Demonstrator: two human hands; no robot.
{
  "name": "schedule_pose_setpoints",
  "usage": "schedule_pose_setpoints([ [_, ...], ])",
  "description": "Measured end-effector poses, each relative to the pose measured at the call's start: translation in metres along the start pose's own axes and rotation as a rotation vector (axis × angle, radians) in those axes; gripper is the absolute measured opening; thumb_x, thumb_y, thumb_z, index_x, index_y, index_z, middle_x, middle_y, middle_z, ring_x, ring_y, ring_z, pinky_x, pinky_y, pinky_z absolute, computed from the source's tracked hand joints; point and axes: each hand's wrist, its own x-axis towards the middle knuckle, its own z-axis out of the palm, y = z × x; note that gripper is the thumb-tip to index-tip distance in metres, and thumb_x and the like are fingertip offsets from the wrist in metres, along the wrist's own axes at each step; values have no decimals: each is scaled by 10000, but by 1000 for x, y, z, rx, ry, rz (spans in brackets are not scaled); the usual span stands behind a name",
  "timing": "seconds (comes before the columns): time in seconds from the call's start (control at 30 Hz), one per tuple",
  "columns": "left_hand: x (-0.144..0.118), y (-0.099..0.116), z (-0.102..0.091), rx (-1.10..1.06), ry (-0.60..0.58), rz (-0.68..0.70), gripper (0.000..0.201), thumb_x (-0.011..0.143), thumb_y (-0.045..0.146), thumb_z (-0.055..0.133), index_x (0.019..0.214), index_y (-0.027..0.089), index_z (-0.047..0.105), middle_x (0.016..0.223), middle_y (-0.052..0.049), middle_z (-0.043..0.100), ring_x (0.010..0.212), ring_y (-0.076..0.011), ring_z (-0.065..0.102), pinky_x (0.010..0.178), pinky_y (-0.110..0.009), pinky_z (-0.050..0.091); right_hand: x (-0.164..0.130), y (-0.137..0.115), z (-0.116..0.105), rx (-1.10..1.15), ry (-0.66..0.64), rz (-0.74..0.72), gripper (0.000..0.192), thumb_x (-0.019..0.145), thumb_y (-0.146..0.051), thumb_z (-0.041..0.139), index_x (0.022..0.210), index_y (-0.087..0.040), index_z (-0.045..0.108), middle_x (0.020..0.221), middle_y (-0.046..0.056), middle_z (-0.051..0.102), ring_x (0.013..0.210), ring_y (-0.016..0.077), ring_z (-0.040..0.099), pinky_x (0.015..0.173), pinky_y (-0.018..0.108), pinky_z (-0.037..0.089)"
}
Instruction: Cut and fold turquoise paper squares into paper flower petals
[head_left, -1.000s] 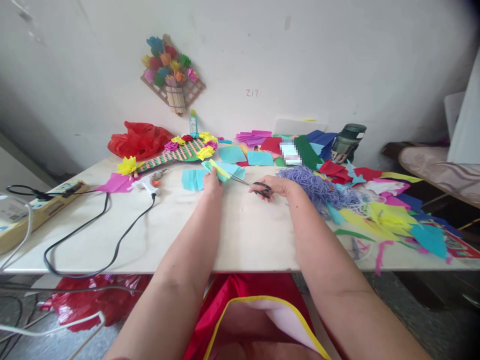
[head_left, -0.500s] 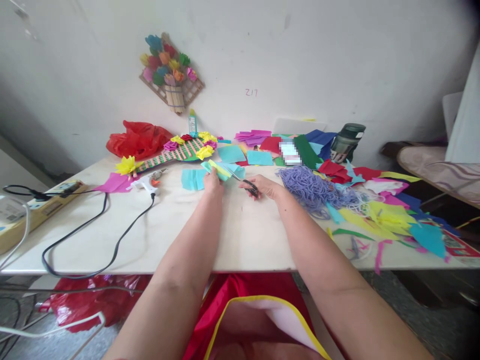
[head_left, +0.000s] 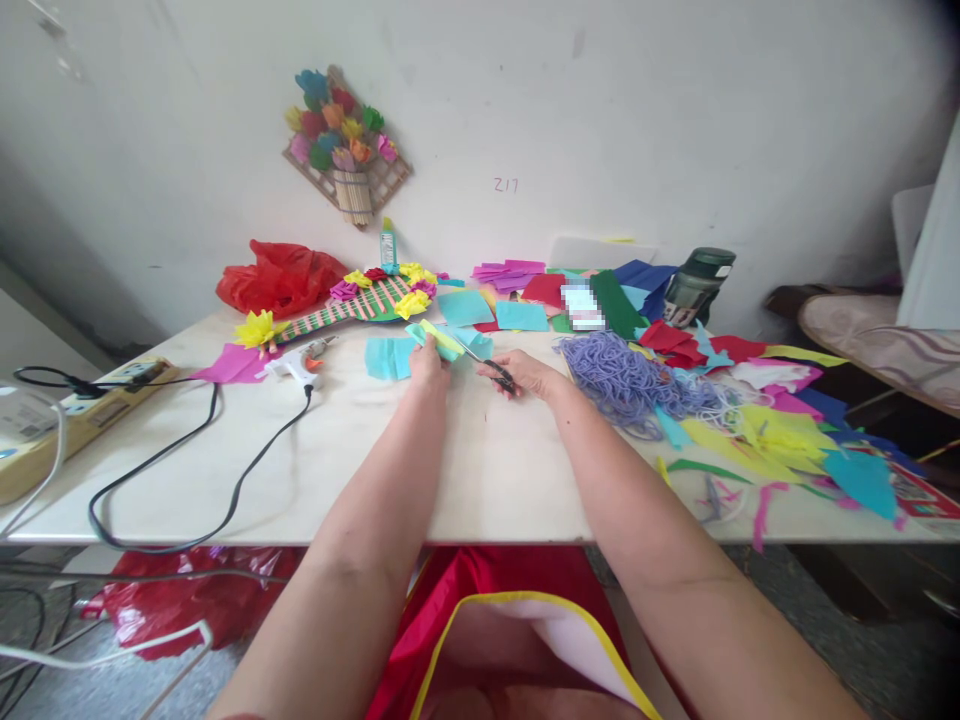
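Pinched in my left hand (head_left: pixel 429 362) are sheets of crepe paper (head_left: pixel 445 343), turquoise with a pale yellow-green strip on top. My right hand (head_left: pixel 526 373) is closed around the dark handles of a pair of scissors (head_left: pixel 498 374). The scissor blades point left and reach the right end of the held paper. Whether they bite into it I cannot tell. A turquoise paper piece (head_left: pixel 388 358) lies on the table just left of my left hand. More turquoise sheets (head_left: pixel 523 316) lie behind my hands.
A white glue gun (head_left: pixel 294 368) with a black cord lies left, near a power strip (head_left: pixel 112 415). Behind stands a flower-trimmed green guitar-like craft (head_left: pixel 356 312). Purple yarn (head_left: pixel 626 375), scattered coloured paper (head_left: pixel 780 440) and a dark bottle (head_left: pixel 697 285) are on the right.
My hands, the paper and the scissors keep nearly the same place. The whole view has shifted very slightly.
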Motion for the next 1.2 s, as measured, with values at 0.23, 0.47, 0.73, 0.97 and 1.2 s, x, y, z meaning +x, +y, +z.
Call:
schedule_pose_setpoints([
  [0.23, -1, 0, -1, -20, -10, 1, 41, 794, 179, 520, 755, 181, 508, 758, -22, 615, 801, -149, 629, 694, -272, 507, 2, 2, 2, 12, 19, 29, 400, 690, -535, 609, 643, -150, 510, 476, -38, 490, 330, 37, 420, 291, 158, 252],
  [0.47, -2, 1, 1, -26, 11, -6, 64, 812, 159, 491, 749, 170, 495, 715, -3, 583, 748, -113, 618, 679, -233, 496, 3, 3, 2, 1, 27, 31, 393, 701, -525, 604, 654, -147, 508, 470, -46, 486, 326, 33, 403, 292, 159, 250],
  [0.73, -7, 4, 2, -58, 9, -16, 85, 814, 155, 496, 732, 168, 507, 713, -9, 581, 791, -134, 621, 723, -264, 499, -1, -2, 3, 23, 22, 45, 383, 698, -496, 622, 612, -147, 488, 456, -52, 464, 319, 25, 386, 296, 160, 240],
  [0.97, -2, 2, 1, -68, 9, -17, 80, 804, 154, 515, 725, 167, 506, 737, -17, 588, 831, -142, 622, 743, -269, 502, 1, 0, 3, 31, 20, 45, 366, 698, -475, 631, 611, -150, 486, 445, -57, 451, 311, 27, 370, 294, 170, 220],
  [1.2, -2, 2, 0, -68, 7, -22, 85, 815, 154, 500, 732, 165, 515, 747, -20, 596, 846, -138, 621, 757, -269, 504, 1, 0, 3, 22, 19, 44, 363, 696, -468, 634, 601, -152, 483, 437, -63, 437, 308, 23, 354, 298, 172, 211],
])
